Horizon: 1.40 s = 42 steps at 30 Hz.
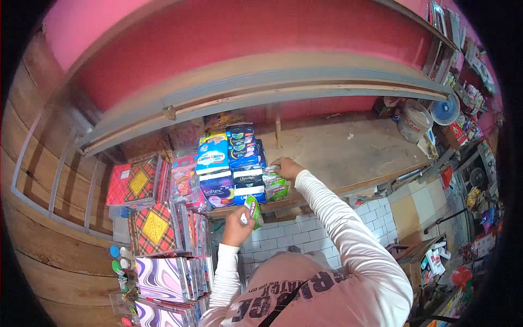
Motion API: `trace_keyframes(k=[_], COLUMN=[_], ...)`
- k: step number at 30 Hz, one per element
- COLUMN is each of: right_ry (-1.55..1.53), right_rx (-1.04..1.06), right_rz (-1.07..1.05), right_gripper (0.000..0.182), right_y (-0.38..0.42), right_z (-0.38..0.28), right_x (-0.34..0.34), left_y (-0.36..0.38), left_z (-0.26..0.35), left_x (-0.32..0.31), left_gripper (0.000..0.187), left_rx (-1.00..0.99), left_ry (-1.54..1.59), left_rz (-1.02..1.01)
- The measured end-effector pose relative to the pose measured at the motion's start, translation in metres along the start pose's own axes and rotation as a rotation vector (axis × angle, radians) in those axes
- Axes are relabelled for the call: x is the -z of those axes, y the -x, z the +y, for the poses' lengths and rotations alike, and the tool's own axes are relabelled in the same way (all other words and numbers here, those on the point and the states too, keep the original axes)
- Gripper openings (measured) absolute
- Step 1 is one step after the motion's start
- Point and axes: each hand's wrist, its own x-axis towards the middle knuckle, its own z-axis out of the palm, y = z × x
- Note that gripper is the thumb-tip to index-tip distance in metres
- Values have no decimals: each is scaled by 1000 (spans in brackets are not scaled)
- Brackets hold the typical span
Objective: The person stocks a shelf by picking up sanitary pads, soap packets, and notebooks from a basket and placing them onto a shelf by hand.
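Observation:
My left hand (235, 228) is closed around a green and white packet (253, 211), held upright in front of the shelf edge. Over the shelf, my right hand (289, 168) has its fingers curled on the back packet (271, 170) of a short row of similar ones. The front green packet (278, 192) of that row sits near the shelf edge. Directly left of the row are stacked dark packs (248, 179), a purple Softex pack (217, 190) and a blue and yellow pack (212, 155).
A grey-edged upper shelf (261, 90) spans above my hands. The wooden lower shelf (348, 147) runs right to a clear plastic tub (415, 122) and a blue lid (445, 110). Plaid books (155, 229) are stacked at left. White floor tiles (294, 231) lie below.

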Motion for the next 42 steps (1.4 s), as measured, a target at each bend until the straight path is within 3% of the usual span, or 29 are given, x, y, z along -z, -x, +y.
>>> trace_keyframes(k=[1,2,5,6,7,9,10,14,17,20,23,24,27,31,38,42], right_ry=[30,10,-110,-192,-274,-589,-747,-452,-173,-123,-58,-29,41,115,71,27], right_rx=[57,38,40,79,119,169,193,243,201,156,104,139,199,127,20,100], right_rz=[29,35,46,43,40,-168,-271,-430,-244,-120,-37,2,113,195,154,67], right_gripper=[35,38,44,43,43,40,39,41,31,25,26,25,23,22,22,22], right_y=[0,0,2,2,4,20,30,51,49,49,43,37,14,-4,-53,-57], right_z=[3,6,0,-2,-11,-44,-65,-97,-85,-78,-65,-57,-28,-17,40,43], right_x=[2,5,28,34,43,69,82,109,112,122,134,136,132,120,55,35], left_y=[-6,-16,-40,-50,-58,-73,-83,-126,-153,-164,-166,-168,-164,-156,-157,-156], left_z=[0,0,11,6,17,38,39,34,22,20,10,-3,-29,-34,-57,-52], left_x=[-2,-2,-2,-9,-9,-8,-11,-39,-55,-72,-74,-77,-79,-86,-103,-103], left_gripper=[12,11,11,12,13,16,20,32,34,37,34,25,24,18,19,20], left_rx=[-29,-219,-174,-318,-260,-143,-194,-226,-226,-175,-138,-119,-202,-323,-305,-261], left_ry=[15,-14,23,64,78,103,59,412,393,481,368,341,-158,-440,-586,-642], left_rz=[7,39,-25,40,14,-44,-41,-138,-147,-49,1,22,84,194,85,39])
